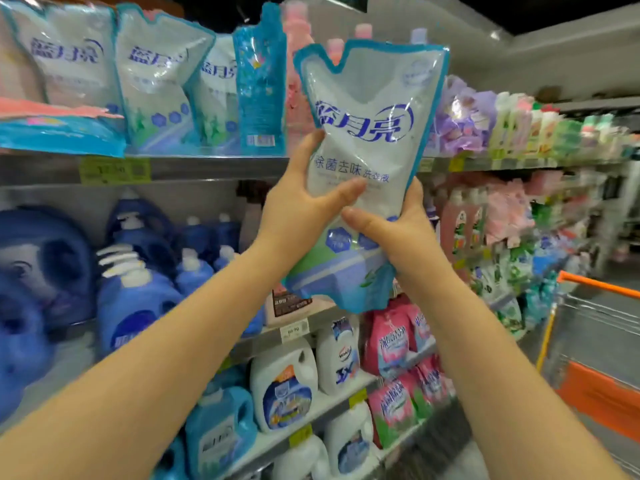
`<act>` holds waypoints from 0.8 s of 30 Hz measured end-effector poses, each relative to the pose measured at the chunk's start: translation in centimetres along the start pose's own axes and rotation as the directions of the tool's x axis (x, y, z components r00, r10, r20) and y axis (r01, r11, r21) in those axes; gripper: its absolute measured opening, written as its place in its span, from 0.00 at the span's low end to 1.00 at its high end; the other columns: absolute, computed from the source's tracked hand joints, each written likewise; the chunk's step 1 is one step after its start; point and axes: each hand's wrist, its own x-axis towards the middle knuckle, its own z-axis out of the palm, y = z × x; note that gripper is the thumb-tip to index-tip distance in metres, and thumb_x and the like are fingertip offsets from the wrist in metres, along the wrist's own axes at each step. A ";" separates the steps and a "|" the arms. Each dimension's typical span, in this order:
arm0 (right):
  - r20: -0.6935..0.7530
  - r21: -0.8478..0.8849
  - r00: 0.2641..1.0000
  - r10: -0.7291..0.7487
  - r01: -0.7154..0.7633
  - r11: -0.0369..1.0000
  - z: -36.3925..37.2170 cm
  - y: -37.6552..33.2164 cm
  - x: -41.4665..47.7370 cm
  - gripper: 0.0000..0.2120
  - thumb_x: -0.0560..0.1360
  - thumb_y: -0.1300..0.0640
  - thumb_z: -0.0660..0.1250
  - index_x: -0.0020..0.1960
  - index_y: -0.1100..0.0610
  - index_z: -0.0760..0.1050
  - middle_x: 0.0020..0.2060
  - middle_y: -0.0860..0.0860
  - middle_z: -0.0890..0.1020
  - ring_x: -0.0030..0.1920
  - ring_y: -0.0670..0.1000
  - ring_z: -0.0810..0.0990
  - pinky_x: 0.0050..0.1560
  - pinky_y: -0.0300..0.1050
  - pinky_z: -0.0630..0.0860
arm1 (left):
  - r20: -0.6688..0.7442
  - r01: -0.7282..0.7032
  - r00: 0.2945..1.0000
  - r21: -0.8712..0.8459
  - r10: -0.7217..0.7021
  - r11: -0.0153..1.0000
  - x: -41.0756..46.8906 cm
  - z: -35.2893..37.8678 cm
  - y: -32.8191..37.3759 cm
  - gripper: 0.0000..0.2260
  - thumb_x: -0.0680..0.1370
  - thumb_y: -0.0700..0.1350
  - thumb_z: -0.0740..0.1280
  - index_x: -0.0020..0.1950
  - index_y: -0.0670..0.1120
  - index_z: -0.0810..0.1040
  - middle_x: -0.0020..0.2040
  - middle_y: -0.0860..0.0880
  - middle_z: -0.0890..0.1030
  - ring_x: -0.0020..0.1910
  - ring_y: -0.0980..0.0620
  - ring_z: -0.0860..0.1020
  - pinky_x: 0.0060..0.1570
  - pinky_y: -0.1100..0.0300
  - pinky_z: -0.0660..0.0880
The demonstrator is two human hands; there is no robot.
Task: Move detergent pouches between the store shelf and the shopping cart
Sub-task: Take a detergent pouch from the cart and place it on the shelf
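You hold a white-and-blue detergent pouch [367, 109] upright in front of the store shelf [214, 168], both bare hands gripping its lower half. Your left hand [294, 209] wraps the pouch's left edge, with the thumb laid across the printed front and the fingers curled behind it. Your right hand [401, 233] clasps the right edge just below, thumb pressed on the front and fingers out of sight behind the pack. The two thumbs lie close together, one above the other. The pouch hangs in the air, touching no shelf board. Its notched top is level with the goods on the top shelf and its bottom corner hangs before the middle shelf.

To the left on the top shelf, a row of matching pouches [156, 88] stands upright, and a flat pouch [59, 133] lies at the far left. A yellow price tag [114, 169] sits on the shelf lip beneath them. Below, blue bottles [138, 299] with white caps crowd the left side. White jugs [284, 382] and pink pouches [391, 337] fill the lower shelves under your arms. At the right edge stands the shopping cart [595, 327], a wire basket with an orange handle [595, 285], well apart from the pouch. You cannot tell from here what lies inside it.
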 end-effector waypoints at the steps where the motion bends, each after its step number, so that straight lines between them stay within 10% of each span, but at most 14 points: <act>1: -0.020 -0.008 1.000 0.024 -0.024 1.000 -1.9 0.3 -1.5 0.33 0.64 0.63 0.77 0.63 0.50 0.65 0.54 0.49 0.80 0.52 0.47 0.82 0.52 0.44 0.79 | 0.022 0.023 1.000 -0.019 -0.022 1.000 -1.3 1.9 -0.2 0.35 0.62 0.58 0.72 0.68 0.57 0.67 0.56 0.59 0.80 0.55 0.64 0.78 0.61 0.60 0.73; 8: -0.194 -0.127 0.965 0.175 -0.202 0.971 -17.2 0.1 -11.5 0.38 0.58 0.50 0.78 0.64 0.49 0.66 0.54 0.46 0.82 0.54 0.47 0.82 0.58 0.51 0.77 | 0.123 0.198 0.976 -0.152 -0.180 0.968 -11.5 18.1 1.5 0.29 0.70 0.45 0.74 0.64 0.60 0.65 0.48 0.66 0.77 0.45 0.74 0.76 0.48 0.76 0.70; 17: -0.511 -0.096 0.797 0.322 -0.425 0.900 -35.5 -0.4 -23.2 0.29 0.68 0.65 0.74 0.64 0.57 0.66 0.51 0.50 0.81 0.45 0.44 0.81 0.44 0.37 0.79 | 0.434 0.408 0.855 -0.225 -0.284 0.885 -21.8 38.2 3.4 0.28 0.65 0.50 0.75 0.63 0.56 0.69 0.49 0.66 0.78 0.48 0.69 0.78 0.54 0.68 0.73; 24: -0.657 -0.053 0.663 0.358 -0.515 0.856 -45.4 3.9 -24.3 0.32 0.67 0.63 0.75 0.66 0.55 0.66 0.55 0.51 0.81 0.53 0.49 0.82 0.55 0.47 0.79 | 0.584 0.457 0.761 -0.173 -0.283 0.872 -23.3 49.9 -0.5 0.31 0.68 0.50 0.71 0.70 0.51 0.68 0.57 0.59 0.77 0.50 0.69 0.76 0.53 0.75 0.70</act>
